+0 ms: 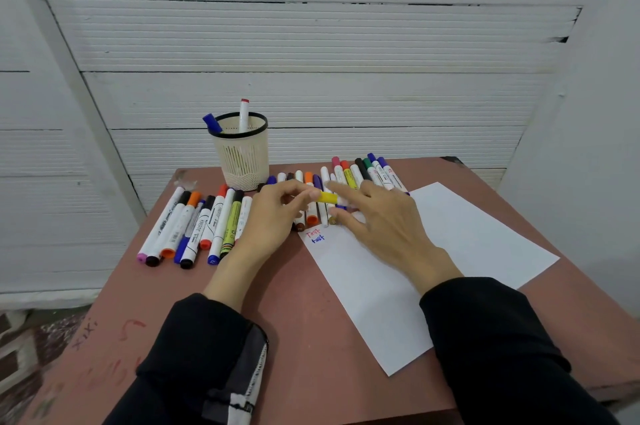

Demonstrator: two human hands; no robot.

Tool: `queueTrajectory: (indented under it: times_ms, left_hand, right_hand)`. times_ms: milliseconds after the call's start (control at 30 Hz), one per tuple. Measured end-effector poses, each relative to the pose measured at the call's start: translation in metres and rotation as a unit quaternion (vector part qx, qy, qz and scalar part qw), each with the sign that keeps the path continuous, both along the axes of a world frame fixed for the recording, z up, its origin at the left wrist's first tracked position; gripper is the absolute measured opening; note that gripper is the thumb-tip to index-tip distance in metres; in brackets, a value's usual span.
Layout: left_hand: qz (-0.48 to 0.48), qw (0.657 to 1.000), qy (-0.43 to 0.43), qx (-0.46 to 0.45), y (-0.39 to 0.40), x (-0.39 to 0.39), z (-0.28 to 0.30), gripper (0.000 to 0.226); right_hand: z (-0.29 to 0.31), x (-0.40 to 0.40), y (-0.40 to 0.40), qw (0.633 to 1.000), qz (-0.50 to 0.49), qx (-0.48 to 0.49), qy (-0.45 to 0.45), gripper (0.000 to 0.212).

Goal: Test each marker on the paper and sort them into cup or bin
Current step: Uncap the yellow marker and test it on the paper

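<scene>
While left hand [277, 213] fingers pinch a yellow marker cap [327, 197], right hand [384, 216] fingers spread over crowded loose markers [311, 196] beside the white paper sheet [460, 234].

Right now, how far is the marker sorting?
Early. Two markers stand in the cup, and the paper bears two written tests, red and blue. The left hand pinches a yellow cap; the right hand reaches beside it. Most markers still lie on the table.

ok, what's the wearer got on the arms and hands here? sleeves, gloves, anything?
Both hands, left hand and right hand, are bare: no gloves, no rings or watch visible. Both arms wear long black sleeves to the wrist. The left sleeve has a loose grey-and-white patterned trim at the cuff side; the right sleeve is plain black.
</scene>
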State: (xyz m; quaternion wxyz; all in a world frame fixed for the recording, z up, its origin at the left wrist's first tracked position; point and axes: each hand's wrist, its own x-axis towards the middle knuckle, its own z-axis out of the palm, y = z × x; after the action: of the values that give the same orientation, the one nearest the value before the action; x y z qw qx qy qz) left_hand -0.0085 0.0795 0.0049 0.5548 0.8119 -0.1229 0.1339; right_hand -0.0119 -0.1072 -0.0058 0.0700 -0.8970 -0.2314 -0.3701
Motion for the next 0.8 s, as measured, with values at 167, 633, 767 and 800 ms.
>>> queueTrajectory:
  times_ms: [167, 633, 767, 800]
  left_hand:
    - [-0.004, 1.000, 0.015, 0.020, -0.0044, -0.0027, 0.0011, 0.017]
    - [0.011, 0.999, 0.009, 0.029, -0.0058, -0.0050, 0.0024, 0.021]
    - [0.010, 0.999, 0.013, 0.032, -0.0056, -0.0028, -0.0003, 0.024]
    - [0.006, 0.999, 0.015, 0.031, -0.0056, -0.0024, -0.0012, 0.024]
  right_hand:
    - [-0.0007, -0.0056, 0.0103, 0.999, 0.010, -0.026, 0.016, 0.039]
    - [-0.0002, -0.0054, 0.0084, 0.998, 0.027, -0.018, 0.050, 0.037]
    - [-0.0024, -0.0058, 0.0094, 0.997, 0.041, -0.016, 0.071, 0.038]
    - [-0.0026, -0.0066, 0.0099, 0.996, 0.046, -0.013, 0.070, 0.036]
